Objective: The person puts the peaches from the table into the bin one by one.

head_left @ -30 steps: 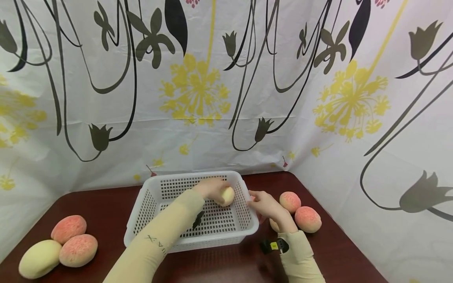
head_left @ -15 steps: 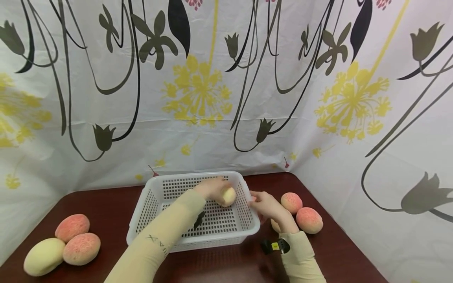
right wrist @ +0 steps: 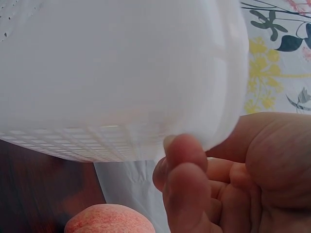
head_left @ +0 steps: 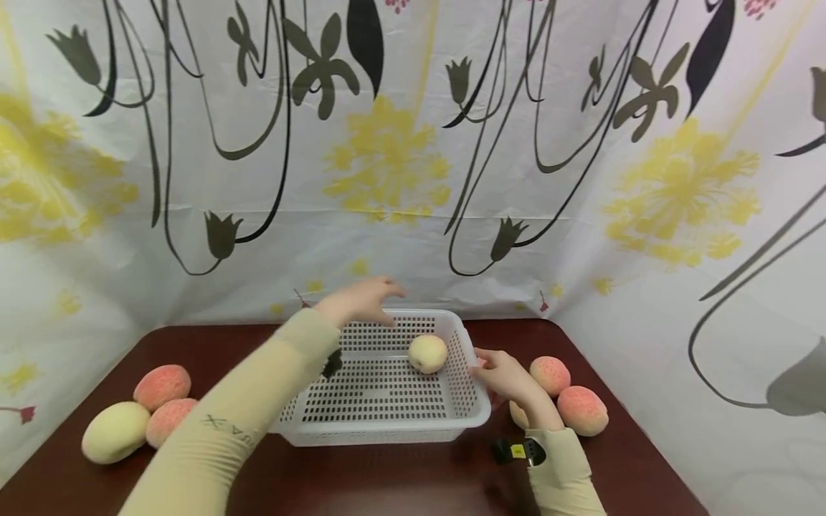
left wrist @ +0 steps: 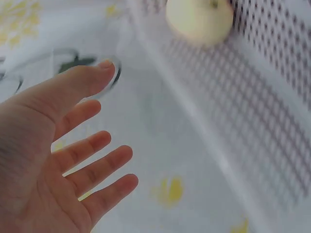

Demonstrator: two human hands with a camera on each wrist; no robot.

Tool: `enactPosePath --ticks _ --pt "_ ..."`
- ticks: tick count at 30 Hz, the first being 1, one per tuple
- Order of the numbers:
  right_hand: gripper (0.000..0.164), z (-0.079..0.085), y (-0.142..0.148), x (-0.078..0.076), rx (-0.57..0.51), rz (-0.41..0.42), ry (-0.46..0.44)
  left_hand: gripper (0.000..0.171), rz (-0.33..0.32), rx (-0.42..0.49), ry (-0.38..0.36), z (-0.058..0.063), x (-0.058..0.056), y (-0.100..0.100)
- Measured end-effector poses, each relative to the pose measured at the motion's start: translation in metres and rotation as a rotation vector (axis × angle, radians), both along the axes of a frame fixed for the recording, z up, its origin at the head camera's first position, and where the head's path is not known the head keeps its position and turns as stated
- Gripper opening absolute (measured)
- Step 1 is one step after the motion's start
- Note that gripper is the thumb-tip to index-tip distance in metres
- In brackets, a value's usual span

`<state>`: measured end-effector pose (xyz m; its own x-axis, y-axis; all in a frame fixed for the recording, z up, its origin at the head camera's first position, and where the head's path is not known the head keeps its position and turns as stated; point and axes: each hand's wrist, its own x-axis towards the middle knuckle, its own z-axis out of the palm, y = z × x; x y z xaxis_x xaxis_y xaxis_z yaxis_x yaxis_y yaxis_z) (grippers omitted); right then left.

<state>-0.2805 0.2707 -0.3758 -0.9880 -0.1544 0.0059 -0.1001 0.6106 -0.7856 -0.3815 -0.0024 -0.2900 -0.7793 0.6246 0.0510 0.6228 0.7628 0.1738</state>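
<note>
The basket (head_left: 387, 428) sits on the bench (head_left: 361, 480), a peach (head_left: 428, 354) inside near its right end. Three peaches (head_left: 161, 387) lie left of the basket, other peaches (head_left: 583, 411) right; a sheet (head_left: 310, 244) hangs behind.

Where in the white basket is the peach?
In the head view, the pale peach lies in the far right part of the white basket, toward the end that the right hand holds.

Worn at seven o'clock, head view: left sleeve (head_left: 244, 412), long, pale cream, close-fitting, creased; bearing dark lettering (head_left: 216, 423), X legible. At wrist: small black device (head_left: 332, 364), partly hidden. Worn at five o'clock: right sleeve (head_left: 563, 469), matching cream, folded behind cuff; black wrist strap (head_left: 535, 452), yellow label (head_left: 518, 451) at its nine o'clock.
</note>
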Motion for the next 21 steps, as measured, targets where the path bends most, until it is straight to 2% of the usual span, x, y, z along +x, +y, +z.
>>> enactPosePath --ticks 4,6,8,12,15,17,21 --pt "0.046 0.0 0.007 0.001 0.008 -0.02 0.013 0.061 0.047 0.041 0.025 0.028 0.002 -0.045" --pt "0.046 -0.001 0.007 0.001 0.012 -0.021 0.006 0.059 0.066 0.052 0.044 0.034 0.003 -0.076" --pt "0.047 -0.001 0.007 0.001 0.013 -0.023 0.001 0.058 0.086 0.069 0.057 0.035 0.005 -0.109" --pt "0.047 -0.002 0.004 0.0 0.012 -0.022 0.003 0.055 0.151 0.064 0.084 0.026 0.011 -0.173" --pt "0.047 -0.001 0.001 -0.001 0.011 -0.011 0.007 0.053 0.171 0.052 0.078 0.016 0.017 -0.212" --pt "0.046 -0.001 0.001 -0.001 0.009 -0.005 0.004 0.052 0.174 0.032 0.06 0.009 0.02 -0.232" --pt "0.047 -0.001 0.002 -0.001 0.002 0.006 0.001 0.055 0.202 0.005 -0.035 -0.008 0.024 -0.263"
